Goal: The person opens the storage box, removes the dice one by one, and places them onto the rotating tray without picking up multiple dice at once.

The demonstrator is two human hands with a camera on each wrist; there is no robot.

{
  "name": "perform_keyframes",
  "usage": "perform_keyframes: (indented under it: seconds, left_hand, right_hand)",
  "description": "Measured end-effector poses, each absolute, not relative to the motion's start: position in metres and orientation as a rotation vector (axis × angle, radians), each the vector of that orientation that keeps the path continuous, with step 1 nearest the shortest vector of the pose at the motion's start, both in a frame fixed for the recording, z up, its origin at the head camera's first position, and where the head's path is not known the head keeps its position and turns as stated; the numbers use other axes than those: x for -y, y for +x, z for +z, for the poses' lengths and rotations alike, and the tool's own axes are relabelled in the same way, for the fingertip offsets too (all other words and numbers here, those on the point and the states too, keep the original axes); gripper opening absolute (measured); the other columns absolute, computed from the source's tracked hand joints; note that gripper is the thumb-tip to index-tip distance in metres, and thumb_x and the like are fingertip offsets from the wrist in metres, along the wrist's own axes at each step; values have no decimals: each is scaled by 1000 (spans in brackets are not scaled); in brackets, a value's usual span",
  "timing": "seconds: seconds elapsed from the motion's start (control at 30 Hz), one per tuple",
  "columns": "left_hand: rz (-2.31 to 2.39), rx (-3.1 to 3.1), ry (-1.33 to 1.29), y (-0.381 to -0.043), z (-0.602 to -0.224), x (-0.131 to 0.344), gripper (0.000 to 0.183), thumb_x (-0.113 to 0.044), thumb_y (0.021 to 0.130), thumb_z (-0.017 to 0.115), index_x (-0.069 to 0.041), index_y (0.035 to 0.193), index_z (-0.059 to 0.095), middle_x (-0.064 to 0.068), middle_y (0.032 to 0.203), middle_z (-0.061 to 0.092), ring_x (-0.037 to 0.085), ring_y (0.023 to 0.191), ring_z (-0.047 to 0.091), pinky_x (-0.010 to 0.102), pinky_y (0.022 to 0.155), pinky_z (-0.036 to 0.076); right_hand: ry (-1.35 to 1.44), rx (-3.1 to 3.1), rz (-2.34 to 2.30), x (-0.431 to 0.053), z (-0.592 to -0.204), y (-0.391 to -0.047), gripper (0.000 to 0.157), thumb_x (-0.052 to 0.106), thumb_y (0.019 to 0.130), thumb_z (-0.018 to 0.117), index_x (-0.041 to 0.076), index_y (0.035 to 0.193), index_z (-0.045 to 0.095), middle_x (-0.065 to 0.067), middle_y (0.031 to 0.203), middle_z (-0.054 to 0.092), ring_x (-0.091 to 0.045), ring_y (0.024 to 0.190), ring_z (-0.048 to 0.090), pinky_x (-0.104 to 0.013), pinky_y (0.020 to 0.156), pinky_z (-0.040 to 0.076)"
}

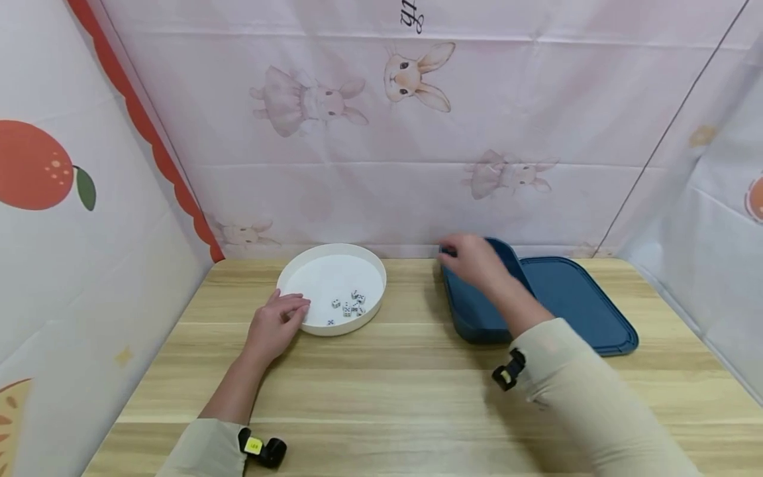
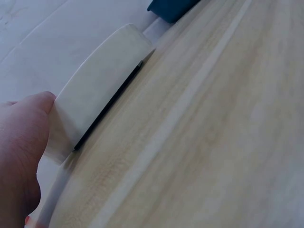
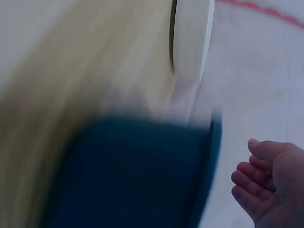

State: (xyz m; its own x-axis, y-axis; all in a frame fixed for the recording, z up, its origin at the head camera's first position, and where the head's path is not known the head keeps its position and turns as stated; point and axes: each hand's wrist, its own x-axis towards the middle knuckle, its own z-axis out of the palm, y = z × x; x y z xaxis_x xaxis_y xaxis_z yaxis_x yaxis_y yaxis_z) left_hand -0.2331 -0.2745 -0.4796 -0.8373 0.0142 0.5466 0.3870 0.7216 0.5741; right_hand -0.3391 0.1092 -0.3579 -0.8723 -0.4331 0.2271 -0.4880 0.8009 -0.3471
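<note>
A round white tray stands on the left half of the table. Several white dice lie toward its front right. My left hand grips the tray's left rim; in the left wrist view its thumb lies against the tray's outer wall. Over the back left part of a dark blue box hovers my right hand. The right wrist view shows this hand with its fingers loosely curled and nothing visible in them. The forearm hides part of the box's inside.
A flat dark blue lid lies against the box's right side. Behind the wooden table hangs a pink cloth with rabbits. White printed cloths close off the left and right sides. A small black camera sits on each wrist.
</note>
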Motion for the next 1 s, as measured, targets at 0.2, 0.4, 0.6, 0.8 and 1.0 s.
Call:
perform_keyframes:
  seconds: [0.2, 0.4, 0.6, 0.8, 1.0]
  left_hand:
    - [-969, 2418, -290, -234, -479, 276, 13, -11, 91, 70, -6, 101, 77, 10, 103, 76, 28, 111, 68, 50, 121, 28]
    - [-969, 2420, -289, -234, -478, 276, 13, -11, 90, 71, -6, 101, 77, 8, 102, 76, 27, 111, 68, 50, 120, 28]
    - [-970, 2407, -292, -235, -476, 276, 13, -10, 90, 71, -6, 100, 78, 8, 102, 76, 26, 111, 68, 49, 121, 28]
    - [-977, 2418, -292, -234, -476, 276, 12, -10, 91, 70, -6, 99, 77, 9, 102, 76, 28, 111, 68, 50, 120, 28]
    - [-985, 2434, -280, -231, -476, 275, 13, -12, 91, 71, -6, 100, 77, 8, 102, 76, 27, 112, 67, 51, 120, 27]
  right_hand:
    - [568, 2970, 592, -166, -354, -365, 37, 22, 98, 60, -2, 125, 62, -23, 119, 64, -36, 108, 61, -54, 93, 52]
    - [517, 3103, 390, -191, -370, -378, 47, 21, 97, 59, -8, 134, 54, -30, 130, 58, -42, 118, 56, -58, 100, 48]
    - [529, 3175, 267, -187, -384, -382, 51, 20, 97, 58, -11, 136, 49, -32, 135, 53, -45, 123, 53, -58, 104, 45]
    - [484, 3288, 231, -178, -394, -379, 30, 17, 96, 57, -8, 111, 62, -25, 108, 65, -31, 85, 62, -46, 77, 53]
    - [438, 3335, 221, -171, -403, -374, 28, 14, 97, 54, -8, 114, 59, -22, 105, 63, -27, 77, 58, -39, 67, 50]
